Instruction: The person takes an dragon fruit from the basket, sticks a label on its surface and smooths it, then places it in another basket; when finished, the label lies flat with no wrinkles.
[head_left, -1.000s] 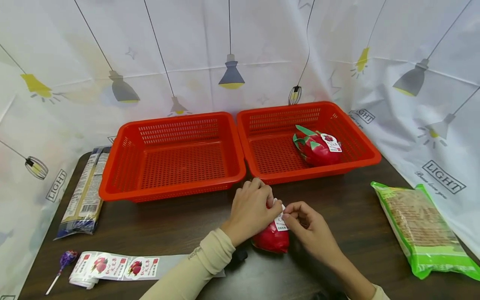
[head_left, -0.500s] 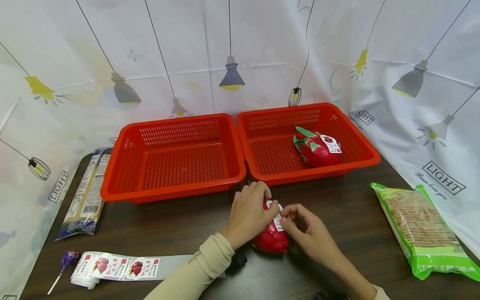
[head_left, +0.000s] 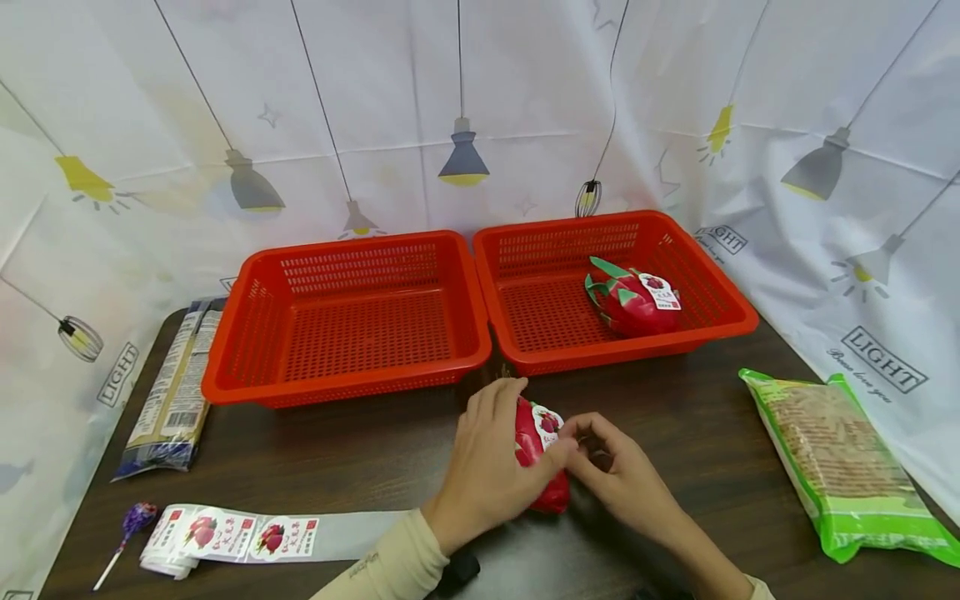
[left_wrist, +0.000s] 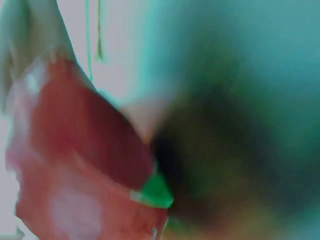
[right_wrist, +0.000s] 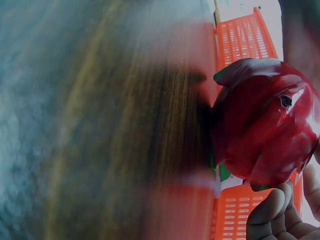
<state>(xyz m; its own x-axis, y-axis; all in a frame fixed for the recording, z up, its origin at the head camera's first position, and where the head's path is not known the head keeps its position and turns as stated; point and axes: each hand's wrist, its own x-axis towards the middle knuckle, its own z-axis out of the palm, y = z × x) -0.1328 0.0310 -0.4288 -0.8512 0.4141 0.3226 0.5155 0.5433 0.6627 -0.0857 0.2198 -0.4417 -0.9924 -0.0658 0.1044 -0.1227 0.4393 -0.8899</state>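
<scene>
A red dragon fruit (head_left: 551,496) with a white printed sticker (head_left: 548,422) lies on the dark table just in front of the baskets. My left hand (head_left: 483,467) holds the fruit from its left side, its thumb reaching across onto the sticker. My right hand (head_left: 618,471) is at the fruit's right side, thumb and forefinger pinching at the sticker's edge; the fingertips partly hide it. In the right wrist view the dragon fruit (right_wrist: 265,120) shows its end above curled fingers (right_wrist: 267,212). The left wrist view is blurred, with the fruit (left_wrist: 85,150) filling its left part.
Two red baskets (head_left: 341,387) (head_left: 637,353) stand behind; the right one holds another stickered dragon fruit (head_left: 637,310). A sticker roll (head_left: 225,533) and a lollipop (head_left: 135,525) lie front left. Packages lie left (head_left: 176,392) and right (head_left: 840,458).
My left hand has shifted slightly left and its fingers have straightened along the fruit. Its thumb has moved down over the sticker, whose upper part now shows. The right hand has barely moved.
</scene>
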